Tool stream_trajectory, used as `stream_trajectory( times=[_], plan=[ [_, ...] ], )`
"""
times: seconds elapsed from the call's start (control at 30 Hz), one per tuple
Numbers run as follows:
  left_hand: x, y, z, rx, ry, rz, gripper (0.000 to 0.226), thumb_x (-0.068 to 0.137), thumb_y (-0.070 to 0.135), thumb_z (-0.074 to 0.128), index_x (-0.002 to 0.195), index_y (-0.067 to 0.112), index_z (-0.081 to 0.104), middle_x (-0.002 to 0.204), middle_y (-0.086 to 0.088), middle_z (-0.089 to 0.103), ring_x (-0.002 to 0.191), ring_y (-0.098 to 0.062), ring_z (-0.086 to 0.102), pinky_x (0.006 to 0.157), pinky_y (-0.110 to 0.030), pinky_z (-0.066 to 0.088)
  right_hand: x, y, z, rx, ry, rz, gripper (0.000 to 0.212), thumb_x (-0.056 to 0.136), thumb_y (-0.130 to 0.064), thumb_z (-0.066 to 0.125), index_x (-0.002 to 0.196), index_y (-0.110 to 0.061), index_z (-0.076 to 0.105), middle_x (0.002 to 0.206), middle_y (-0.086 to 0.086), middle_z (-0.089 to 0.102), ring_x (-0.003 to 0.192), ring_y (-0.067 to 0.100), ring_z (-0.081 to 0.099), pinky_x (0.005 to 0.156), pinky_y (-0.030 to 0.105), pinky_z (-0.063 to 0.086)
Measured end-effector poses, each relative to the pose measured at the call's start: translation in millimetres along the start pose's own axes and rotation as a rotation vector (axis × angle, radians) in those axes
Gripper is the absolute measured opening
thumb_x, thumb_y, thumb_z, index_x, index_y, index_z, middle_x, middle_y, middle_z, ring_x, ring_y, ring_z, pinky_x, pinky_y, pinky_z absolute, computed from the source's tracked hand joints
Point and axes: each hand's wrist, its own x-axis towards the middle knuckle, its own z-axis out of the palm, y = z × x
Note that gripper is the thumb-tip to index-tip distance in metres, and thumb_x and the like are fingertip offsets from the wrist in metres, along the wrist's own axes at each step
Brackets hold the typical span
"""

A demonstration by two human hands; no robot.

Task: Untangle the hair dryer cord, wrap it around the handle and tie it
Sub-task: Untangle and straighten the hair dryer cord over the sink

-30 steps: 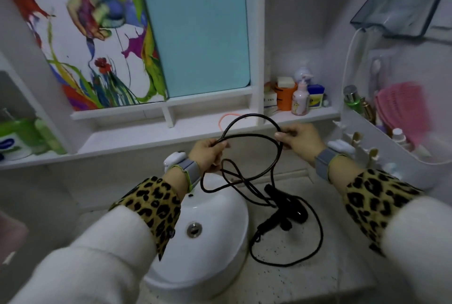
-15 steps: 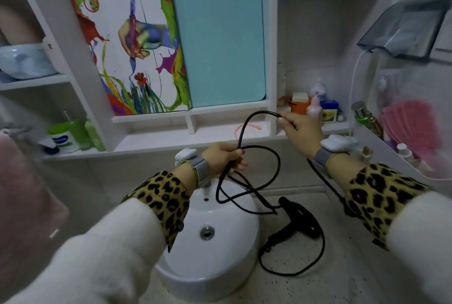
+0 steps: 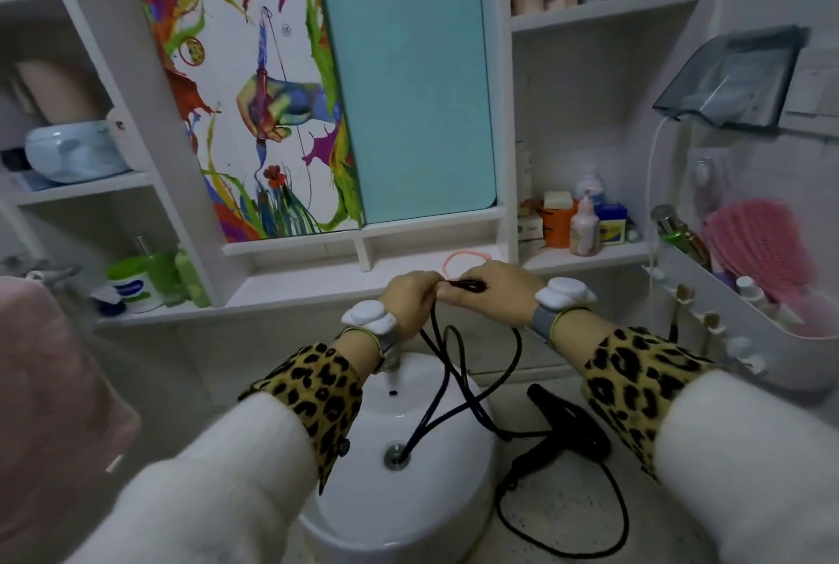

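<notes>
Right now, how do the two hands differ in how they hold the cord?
The left hand is a closed fist, and the cord drops from under it in loops toward the sink. The right hand pinches a short dark stretch of cord between its fingertips, pointing left. The left sits slightly lower than the right. Both are raised above the sink, meet knuckle to knuckle, and wear a white wrist device.

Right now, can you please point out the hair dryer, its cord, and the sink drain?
hair dryer [image 3: 567, 420]: head view, on the black body lying on the counter.
cord [image 3: 515, 350]: head view, on the loop hanging below the right hand.
sink drain [image 3: 394, 458]: head view, on the metal ring in the basin.
</notes>
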Motion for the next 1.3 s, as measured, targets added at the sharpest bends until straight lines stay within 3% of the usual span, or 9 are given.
stream_trajectory(
  times=[0.2,0.33,0.43,0.6,0.73,0.87,1.03,1.13,1.3],
  plan=[
    [-0.3,-4.1,-3.7,-0.368,0.167,-0.158,0.018,0.09,0.031,0.067,0.087,0.014,0.073,0.076,0.005,0.061,0.07,-0.021,0.065,0.058,-0.026,0.058,12.1,-6.8,3.0,-0.015,0.015,0.026,0.047,0.087,-0.06,0.051,0.062,-0.019,0.057,0.059,-0.003,0.054,0.06,0.019,0.053,0.052,0.03,0.033],
    [-2.4,2.2,-3.6,-0.161,0.459,-0.225,0.022,0.079,0.032,0.076,0.074,0.022,0.056,0.074,0.01,0.05,0.063,-0.007,0.051,0.056,-0.015,0.039,14.4,-8.1,12.0,-0.059,0.109,0.047,0.045,0.089,-0.058,0.046,0.063,-0.021,0.055,0.061,-0.005,0.051,0.061,0.021,0.052,0.048,0.029,0.028],
    [-11.3,10.4,7.2,-0.029,0.2,-0.147,0.023,0.079,0.038,0.064,0.065,0.021,0.055,0.06,0.006,0.057,0.062,-0.019,0.057,0.055,-0.028,0.044,14.3,-3.8,18.9,-0.114,0.144,0.068,0.047,0.087,-0.062,0.039,0.071,-0.022,0.058,0.065,-0.003,0.056,0.063,0.023,0.055,0.046,0.028,0.026],
    [-17.6,13.3,15.5,-0.042,-0.02,-0.133,0.049,0.087,0.019,0.057,0.136,0.015,0.049,0.114,-0.013,0.067,0.099,-0.034,0.063,0.074,-0.028,0.041,16.5,-2.4,19.3,-0.101,0.16,0.099,0.046,0.091,-0.059,0.038,0.07,-0.022,0.055,0.064,-0.003,0.056,0.063,0.023,0.054,0.046,0.028,0.026],
    [-16.4,17.7,9.4,-0.229,-0.043,-0.085,0.058,0.087,0.007,0.053,0.142,0.017,0.036,0.137,-0.011,0.053,0.113,-0.026,0.059,0.094,-0.029,0.047,17.4,-6.3,13.1,0.215,0.116,0.117,0.045,0.093,-0.048,0.05,0.071,-0.015,0.069,0.052,-0.007,0.055,0.056,0.012,0.051,0.051,0.028,0.031],
    [-6.5,19.5,-5.4,-0.496,-0.089,-0.188,0.021,0.091,0.027,0.065,0.109,0.017,0.063,0.096,-0.002,0.069,0.079,-0.013,0.062,0.075,-0.035,0.056,9.7,-9.1,8.6,0.267,0.063,0.126,0.052,0.098,-0.044,0.044,0.053,-0.023,0.059,0.049,-0.007,0.048,0.054,0.013,0.047,0.056,0.029,0.034],
    [2.4,16.4,-37.5,-0.286,-0.133,-0.06,0.022,0.092,0.042,0.063,0.085,0.024,0.076,0.071,0.008,0.07,0.064,-0.006,0.058,0.06,-0.022,0.046,-1.4,11.6,15.4,0.574,0.098,0.335,0.047,0.096,-0.042,0.046,0.076,-0.008,0.071,0.061,0.003,0.064,0.054,0.018,0.056,0.054,0.026,0.045],
    [7.5,1.2,-62.8,-0.717,0.116,-0.266,0.027,0.098,0.035,0.055,0.08,0.022,0.07,0.045,0.014,0.048,0.044,-0.007,0.042,0.039,-0.015,0.033,-12.5,31.7,17.5,0.707,0.048,0.416,0.043,0.097,-0.041,0.044,0.068,-0.012,0.057,0.052,0.004,0.056,0.046,0.018,0.049,0.048,0.025,0.042],
    [7.6,-50.6,-100.4,-1.174,0.397,-0.56,0.027,0.102,0.035,0.046,0.085,0.018,0.058,0.052,0.008,0.034,0.044,-0.009,0.026,0.04,-0.021,0.022,-22.3,52.1,17.8,0.601,0.098,0.49,0.038,0.1,-0.033,0.042,0.074,-0.011,0.06,0.051,0.002,0.05,0.046,0.015,0.043,0.046,0.023,0.032]
  ],
)
